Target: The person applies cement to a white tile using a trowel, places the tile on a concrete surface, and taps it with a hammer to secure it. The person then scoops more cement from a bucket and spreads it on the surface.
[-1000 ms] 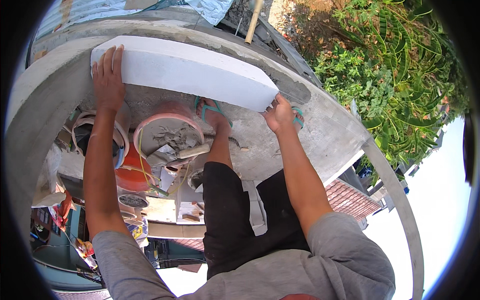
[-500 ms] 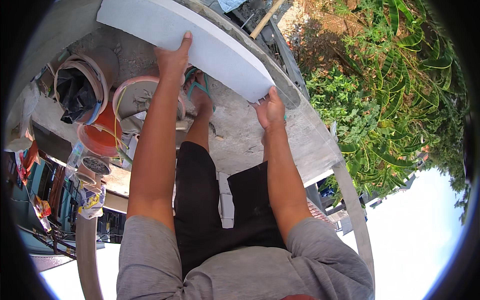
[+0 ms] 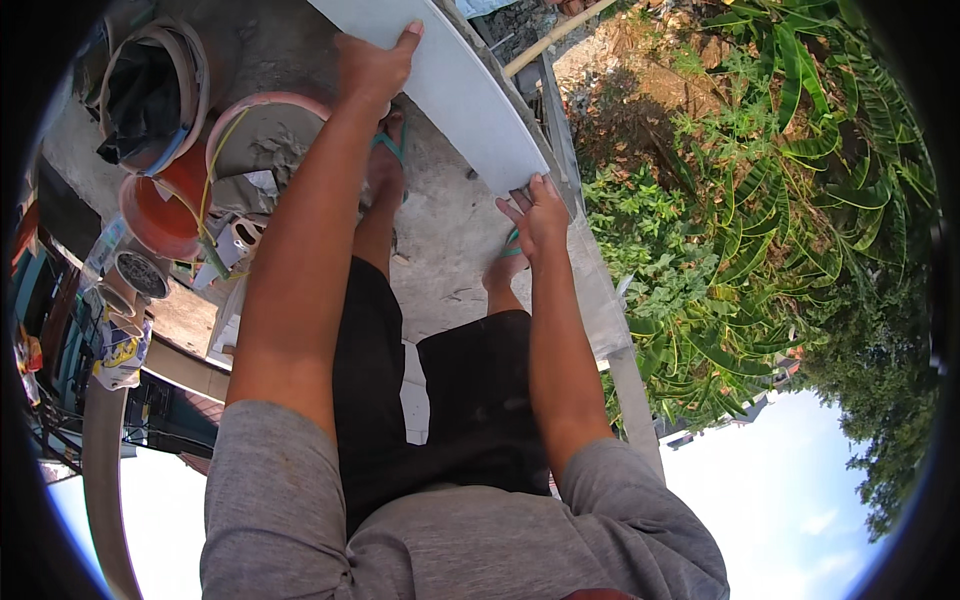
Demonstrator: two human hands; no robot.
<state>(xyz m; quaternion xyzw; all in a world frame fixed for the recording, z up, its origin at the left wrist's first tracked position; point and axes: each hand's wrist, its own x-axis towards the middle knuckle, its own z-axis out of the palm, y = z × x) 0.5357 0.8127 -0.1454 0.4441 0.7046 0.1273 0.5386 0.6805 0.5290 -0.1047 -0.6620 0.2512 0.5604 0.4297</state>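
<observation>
A long, smooth white block (image 3: 455,95) runs from the top of the view down to the right, along the grey edge of a wall. My left hand (image 3: 378,68) grips its near side, the thumb laid over the upper face. At the block's right end, my right hand (image 3: 542,222) has its thumb against the corner, with a few fingers spread at the near side. The fingers under the block are partly hidden. Whether the wall bears the block's weight, I cannot tell.
Left of my legs stand a pink-rimmed tub (image 3: 262,98) of grey mortar, an orange bucket (image 3: 150,225) and a bucket with black plastic (image 3: 150,95). My sandalled feet are on a concrete floor (image 3: 440,250). Beyond the wall edge, green plants (image 3: 740,220) grow lower down; a bamboo pole (image 3: 560,35) lies there.
The view has shifted and turned a little. The block now lies more steeply across the view, closer along the wall edge. My right hand's fingers have spread at the block's end.
</observation>
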